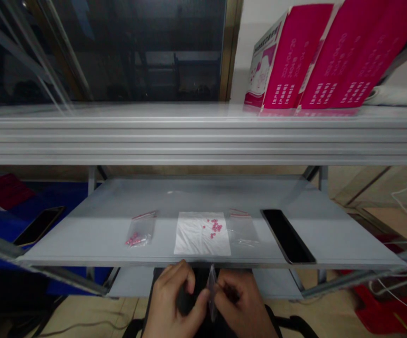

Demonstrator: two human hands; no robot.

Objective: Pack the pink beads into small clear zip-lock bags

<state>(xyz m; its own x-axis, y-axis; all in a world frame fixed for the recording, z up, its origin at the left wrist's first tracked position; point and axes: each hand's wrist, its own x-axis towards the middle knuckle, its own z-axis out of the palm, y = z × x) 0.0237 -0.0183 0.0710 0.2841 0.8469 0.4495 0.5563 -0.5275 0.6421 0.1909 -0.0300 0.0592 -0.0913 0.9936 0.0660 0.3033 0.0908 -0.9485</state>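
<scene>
Just below the shelf's front edge, a small clear zip bag (212,295) stands nearly edge-on between my hands. The curled fingers of my right hand (240,300) pinch it from the right. My left hand (175,300) has its thumb tip against the bag's left side, while its bent index finger stays apart from the thumb. On the shelf ahead, small pink tablets (216,227) lie loose on a white paper sheet (191,239). Left of the sheet is a zip bag with pink tablets (142,230) inside. A flat clear zip bag (243,227) lies to its right.
A dark phone (288,236) rests on the right of the grey shelf (108,206). Another phone (40,225) lies on a blue surface at left. Pink boxes (295,61) stand on the upper shelf (154,141), whose metal edge crosses the view. White cables (400,281) hang at right.
</scene>
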